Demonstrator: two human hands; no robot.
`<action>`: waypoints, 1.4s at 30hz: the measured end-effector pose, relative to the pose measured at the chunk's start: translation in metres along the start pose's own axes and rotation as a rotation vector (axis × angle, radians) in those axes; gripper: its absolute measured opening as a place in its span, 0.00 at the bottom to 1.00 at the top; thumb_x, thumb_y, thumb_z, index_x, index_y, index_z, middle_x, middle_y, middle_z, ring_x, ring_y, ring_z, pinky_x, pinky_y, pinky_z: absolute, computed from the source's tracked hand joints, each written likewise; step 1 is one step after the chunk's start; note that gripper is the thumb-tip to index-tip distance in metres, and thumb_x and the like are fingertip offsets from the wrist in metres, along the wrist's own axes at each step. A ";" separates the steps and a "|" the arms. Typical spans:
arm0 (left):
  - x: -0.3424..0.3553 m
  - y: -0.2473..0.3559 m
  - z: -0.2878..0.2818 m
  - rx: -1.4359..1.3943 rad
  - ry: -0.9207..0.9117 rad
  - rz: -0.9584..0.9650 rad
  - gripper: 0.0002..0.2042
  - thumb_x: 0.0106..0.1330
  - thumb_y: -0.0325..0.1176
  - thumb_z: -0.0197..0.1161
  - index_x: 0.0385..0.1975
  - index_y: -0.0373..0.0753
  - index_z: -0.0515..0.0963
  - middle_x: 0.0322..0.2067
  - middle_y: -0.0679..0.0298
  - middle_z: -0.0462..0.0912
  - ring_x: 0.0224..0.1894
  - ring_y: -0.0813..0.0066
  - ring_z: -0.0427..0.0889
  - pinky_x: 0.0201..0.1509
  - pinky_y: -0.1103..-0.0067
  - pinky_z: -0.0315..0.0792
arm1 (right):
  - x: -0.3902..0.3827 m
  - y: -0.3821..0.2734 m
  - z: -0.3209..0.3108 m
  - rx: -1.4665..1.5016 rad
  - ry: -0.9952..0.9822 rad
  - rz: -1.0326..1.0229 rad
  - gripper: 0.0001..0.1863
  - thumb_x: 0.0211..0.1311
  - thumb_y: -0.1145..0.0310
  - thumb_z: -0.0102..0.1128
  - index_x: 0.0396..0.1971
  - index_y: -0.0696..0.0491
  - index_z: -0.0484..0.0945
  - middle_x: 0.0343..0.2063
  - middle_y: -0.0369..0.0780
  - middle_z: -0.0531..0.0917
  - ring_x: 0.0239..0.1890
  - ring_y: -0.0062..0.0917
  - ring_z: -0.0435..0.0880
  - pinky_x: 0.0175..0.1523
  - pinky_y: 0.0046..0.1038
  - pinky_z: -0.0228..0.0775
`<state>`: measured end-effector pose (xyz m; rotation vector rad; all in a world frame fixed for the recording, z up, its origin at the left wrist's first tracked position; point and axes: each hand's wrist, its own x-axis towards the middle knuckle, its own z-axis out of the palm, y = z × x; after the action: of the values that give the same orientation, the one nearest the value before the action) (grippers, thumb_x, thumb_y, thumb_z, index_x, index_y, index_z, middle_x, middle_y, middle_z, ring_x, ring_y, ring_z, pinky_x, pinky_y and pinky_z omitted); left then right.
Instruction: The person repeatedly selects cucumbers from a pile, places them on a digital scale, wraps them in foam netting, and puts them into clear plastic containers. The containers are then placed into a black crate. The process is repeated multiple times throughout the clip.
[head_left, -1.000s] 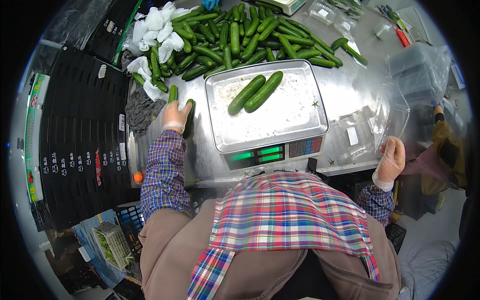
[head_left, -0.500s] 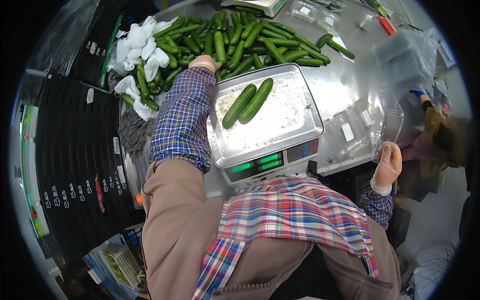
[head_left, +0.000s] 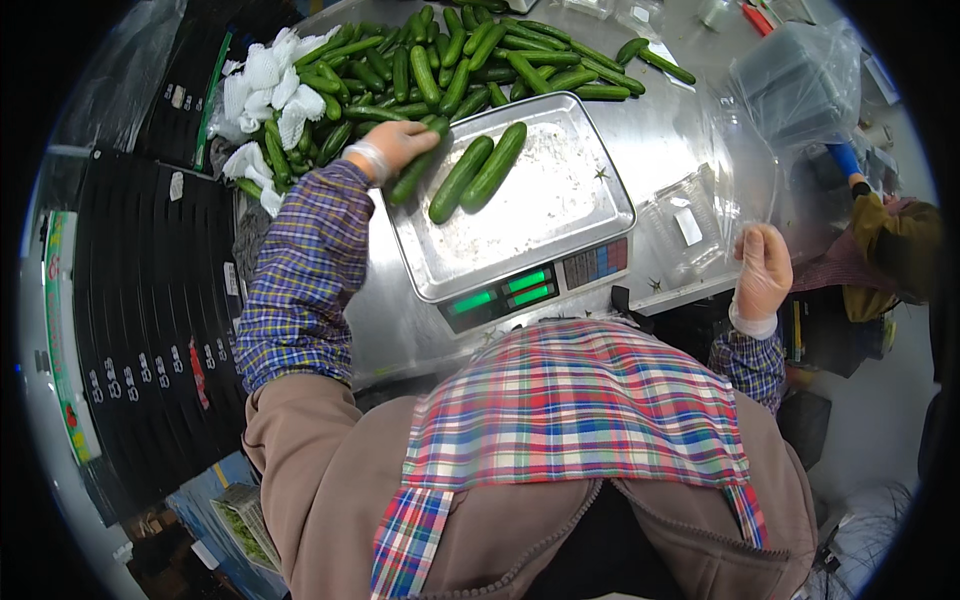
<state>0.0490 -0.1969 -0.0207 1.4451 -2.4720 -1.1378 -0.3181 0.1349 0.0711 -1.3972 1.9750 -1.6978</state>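
Observation:
My left hand [head_left: 392,150], in a thin clear glove, is closed around a cucumber [head_left: 412,178] at the left rim of the scale's metal tray [head_left: 540,215]. Two more cucumbers [head_left: 478,180] lie side by side on the tray. Behind it is a large heap of cucumbers [head_left: 480,60]. Off to the right, my gloved right hand [head_left: 762,275] is closed in a pinch beside the table edge. It grips a clear plastic box, whose outline barely shows against the metal and the background.
White foam netting [head_left: 270,85] lies left of the heap. An open clear plastic box [head_left: 690,225] rests right of the scale, and bagged clear boxes [head_left: 795,85] stand farther back. Black stacked crates [head_left: 150,300] rise at the left. Another person's sleeve [head_left: 890,245] shows at the far right.
My left hand has come back from the heap with a cucumber in it, to the tray's left rim. My right hand has risen slightly, still closed. The view has shifted a little.

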 end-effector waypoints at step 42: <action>-0.042 0.096 0.101 0.503 0.399 -0.445 0.51 0.46 0.67 0.63 0.68 0.46 0.53 0.58 0.52 0.67 0.61 0.54 0.66 0.62 0.62 0.63 | 0.003 0.028 0.029 0.112 -0.115 -0.407 0.03 0.59 0.75 0.61 0.31 0.59 0.78 0.25 0.37 0.80 0.26 0.18 0.78 0.32 0.20 0.70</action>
<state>-0.0379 -0.0803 -0.0215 2.1721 -2.2924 -0.1904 -0.3150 0.1103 0.0392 -1.9042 1.5866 -1.7993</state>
